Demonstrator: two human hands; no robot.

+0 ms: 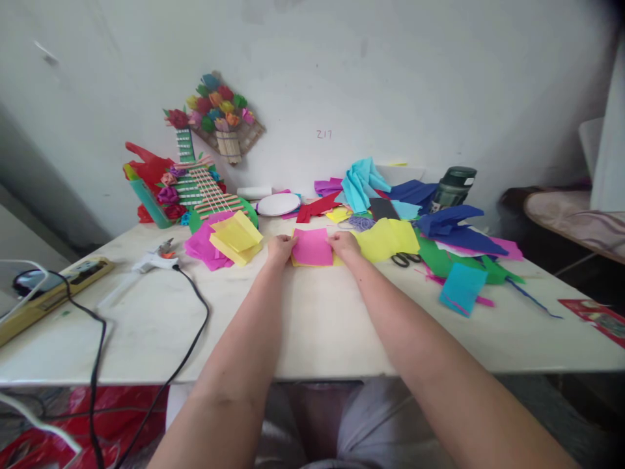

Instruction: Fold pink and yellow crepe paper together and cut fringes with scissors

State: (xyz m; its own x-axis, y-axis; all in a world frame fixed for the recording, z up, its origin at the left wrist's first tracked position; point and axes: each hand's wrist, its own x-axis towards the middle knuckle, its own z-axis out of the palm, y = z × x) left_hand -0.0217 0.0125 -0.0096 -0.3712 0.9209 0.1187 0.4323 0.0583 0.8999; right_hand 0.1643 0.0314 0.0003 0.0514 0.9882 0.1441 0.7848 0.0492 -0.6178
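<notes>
My left hand (280,249) grips the left edge of a square pink crepe paper sheet (312,247), with its fingers closed. On the opposite edge, my right hand (344,243) pinches the same sheet. The pink square lies over yellow paper, whose rim shows below and to its left. A larger yellow sheet (389,238) spreads out just right of my right hand, and black-handled scissors (406,260) lie at its lower edge. Left of my left hand, folded yellow paper (237,237) rests on magenta sheets (201,251).
A glue gun (155,258) with a trailing black cord and a power strip (58,293) lie at left. Behind stand a flower-decorated stick craft (209,185) and a white paper plate (278,204). Coloured scraps, a blue piece (463,289) and a dark bottle (454,187) are at right.
</notes>
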